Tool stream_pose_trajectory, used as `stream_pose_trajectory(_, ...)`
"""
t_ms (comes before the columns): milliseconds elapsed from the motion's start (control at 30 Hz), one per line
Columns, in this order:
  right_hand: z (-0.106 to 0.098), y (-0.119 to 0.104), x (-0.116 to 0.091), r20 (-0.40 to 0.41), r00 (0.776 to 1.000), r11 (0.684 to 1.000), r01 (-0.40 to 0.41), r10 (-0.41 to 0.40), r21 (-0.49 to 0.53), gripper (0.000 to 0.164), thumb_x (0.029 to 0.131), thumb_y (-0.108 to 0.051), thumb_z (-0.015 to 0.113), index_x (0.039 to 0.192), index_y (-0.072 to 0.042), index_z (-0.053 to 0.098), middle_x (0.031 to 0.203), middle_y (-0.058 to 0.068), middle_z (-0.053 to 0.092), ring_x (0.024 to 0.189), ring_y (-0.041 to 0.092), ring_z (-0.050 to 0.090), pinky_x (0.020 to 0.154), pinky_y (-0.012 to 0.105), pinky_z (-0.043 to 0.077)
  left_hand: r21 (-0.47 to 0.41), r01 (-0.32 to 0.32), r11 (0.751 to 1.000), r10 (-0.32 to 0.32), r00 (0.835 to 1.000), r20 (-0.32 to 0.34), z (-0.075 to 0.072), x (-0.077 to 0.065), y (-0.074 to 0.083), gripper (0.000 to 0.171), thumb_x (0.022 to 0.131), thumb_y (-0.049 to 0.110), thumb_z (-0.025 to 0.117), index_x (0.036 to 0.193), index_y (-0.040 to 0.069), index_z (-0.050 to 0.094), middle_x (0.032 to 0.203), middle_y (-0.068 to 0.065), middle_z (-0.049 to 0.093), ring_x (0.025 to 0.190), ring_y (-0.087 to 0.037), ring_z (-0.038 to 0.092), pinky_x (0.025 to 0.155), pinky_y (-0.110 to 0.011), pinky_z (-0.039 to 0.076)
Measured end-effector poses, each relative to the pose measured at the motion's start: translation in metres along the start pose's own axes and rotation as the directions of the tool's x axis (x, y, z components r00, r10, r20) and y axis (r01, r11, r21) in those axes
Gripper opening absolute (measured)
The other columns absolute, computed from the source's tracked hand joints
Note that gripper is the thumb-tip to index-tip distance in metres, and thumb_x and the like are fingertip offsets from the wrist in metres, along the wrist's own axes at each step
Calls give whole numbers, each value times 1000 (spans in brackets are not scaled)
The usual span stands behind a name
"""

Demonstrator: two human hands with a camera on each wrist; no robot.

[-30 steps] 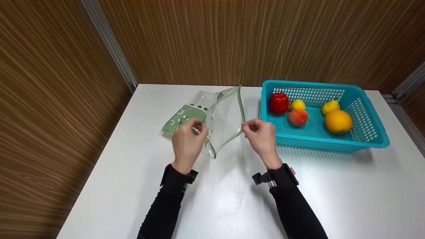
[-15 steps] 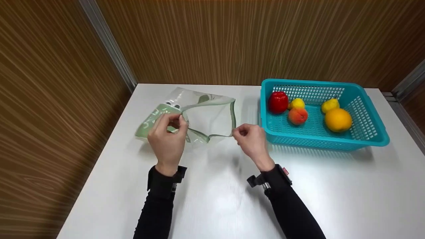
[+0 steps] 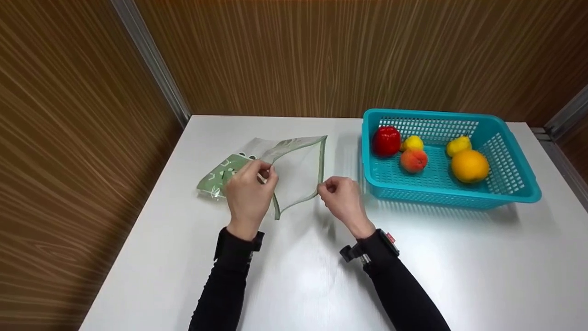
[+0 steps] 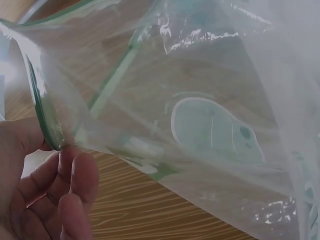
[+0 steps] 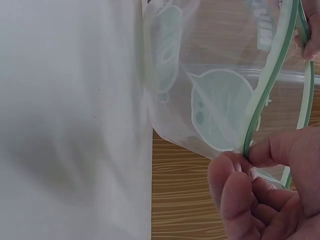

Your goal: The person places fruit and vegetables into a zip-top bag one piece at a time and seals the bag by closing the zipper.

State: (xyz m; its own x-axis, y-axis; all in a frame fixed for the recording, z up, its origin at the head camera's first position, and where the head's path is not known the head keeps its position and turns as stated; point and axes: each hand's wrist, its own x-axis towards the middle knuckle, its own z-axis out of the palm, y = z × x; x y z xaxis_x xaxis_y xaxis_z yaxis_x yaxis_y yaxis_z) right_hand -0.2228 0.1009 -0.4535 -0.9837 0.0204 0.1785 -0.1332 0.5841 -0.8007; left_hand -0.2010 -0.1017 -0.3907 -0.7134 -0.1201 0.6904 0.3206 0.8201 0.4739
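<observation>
A clear zip bag (image 3: 294, 177) with green edging and a green printed bottom is spread wide at its mouth, between the two hands. My left hand (image 3: 250, 193) pinches one side of the rim between thumb and fingers. On the opposite side, my right hand (image 3: 344, 202) pinches the green-edged rim. The left wrist view shows the bag's transparent wall (image 4: 215, 130) with a pale green print, and the left thumb and fingers at the green strip. In the right wrist view the right fingers (image 5: 235, 185) grip the zip edge. Nothing shows inside the bag.
A turquoise basket (image 3: 452, 195) stands at the right on the white table (image 3: 294, 285). It holds a red apple-like fruit (image 3: 386, 141), a peach (image 3: 414, 160), an orange (image 3: 469, 166) and two yellow fruits, one a lemon-like piece (image 3: 458, 146). Wood-patterned panels (image 3: 294, 59) rise behind and left.
Both hands and the bag shift left, then the left hand comes back partly to the right. The bag's mouth stays spread and changes shape. The basket stays in place.
</observation>
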Motion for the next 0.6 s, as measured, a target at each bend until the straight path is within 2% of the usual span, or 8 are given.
stream_pose_trajectory(267, -2, 2, 1, 16, 1000, 1000, -13, 12, 13, 20, 87, -23, 58, 74, -13, 70, 62, 4, 66, 51, 11, 56, 49, 25, 43, 16, 22, 1000, -23, 998, 54, 8, -3, 0, 8, 83, 22, 64, 78, 17, 68, 68, 6, 65, 56, -9, 60, 49, -27, 42)
stream_pose_trajectory(467, -2, 0, 1, 12, 1000, 1000, 9, -9, 14, 20, 86, -24, 60, 73, -15, 70, 60, 3, 66, 50, 10, 58, 48, 26, 44, -16, 32, 999, -31, 998, 45, 14, -4, 0, 8, 84, 19, 63, 78, 16, 68, 67, 5, 65, 56, -9, 60, 50, -26, 44)
stream_pose_trajectory(600, -5, -5, -1, 22, 999, 999, 33, -33, 6, 19, 87, -27, 61, 76, -15, 71, 62, 3, 66, 52, 10, 58, 50, 26, 44, -53, 42, 998, -39, 998, 49, 19, -6, -2, 9, 84, 17, 63, 78, 13, 68, 68, 2, 66, 57, -14, 62, 52, -27, 46)
